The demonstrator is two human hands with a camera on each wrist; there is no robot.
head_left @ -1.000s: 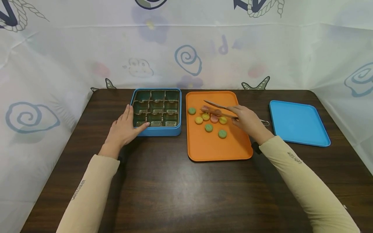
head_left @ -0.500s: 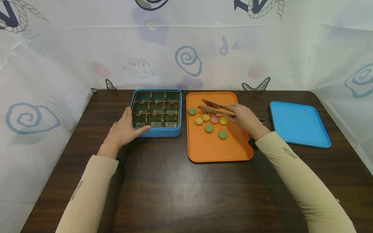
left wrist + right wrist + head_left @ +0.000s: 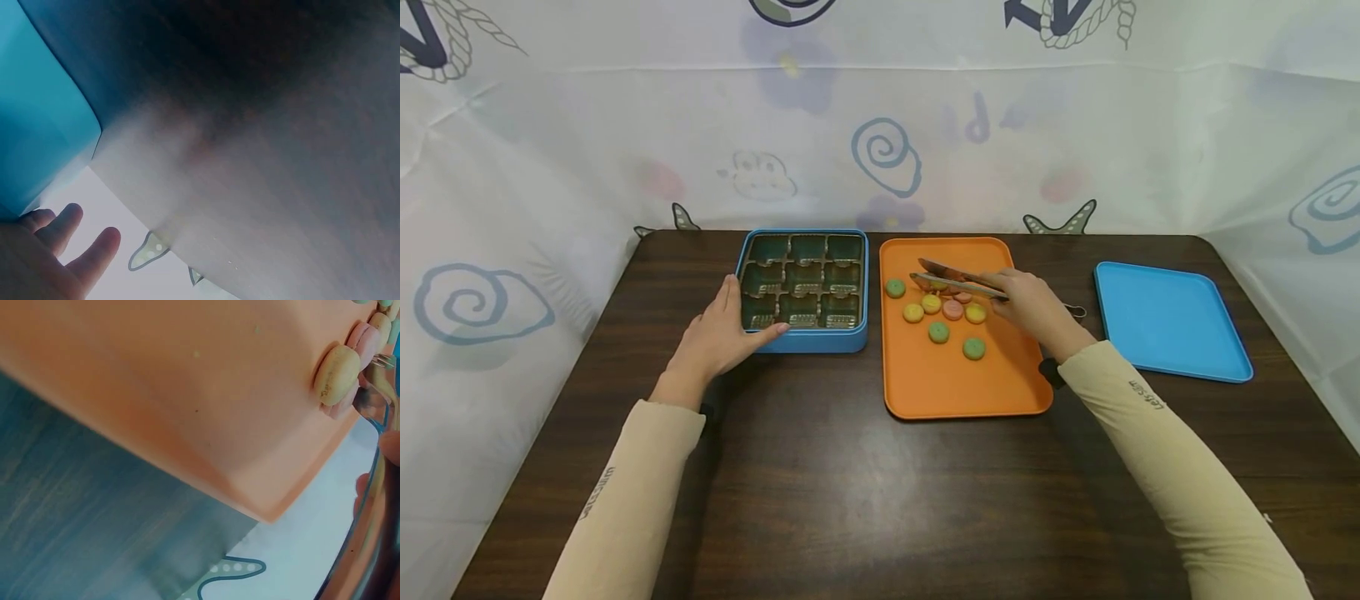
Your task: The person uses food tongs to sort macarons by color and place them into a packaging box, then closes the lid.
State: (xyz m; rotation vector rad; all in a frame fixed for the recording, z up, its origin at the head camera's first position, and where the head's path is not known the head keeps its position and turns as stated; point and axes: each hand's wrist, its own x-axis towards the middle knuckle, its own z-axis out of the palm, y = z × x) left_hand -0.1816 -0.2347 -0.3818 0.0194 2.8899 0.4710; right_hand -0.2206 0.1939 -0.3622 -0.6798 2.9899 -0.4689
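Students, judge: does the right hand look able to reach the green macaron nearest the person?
Probably yes: the right hand holds tongs nearby, and bare orange tray surrounds that green macaron.

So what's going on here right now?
A person's right hand holds metal tongs over a cluster of green, yellow and pink macarons on the orange tray; I can't tell whether the tongs have gripped one. The left hand rests against the blue box, fingers along its left side and thumb at the front rim. No macaron shows in the box's nine compartments. The blue tray sits off to the right, untouched.
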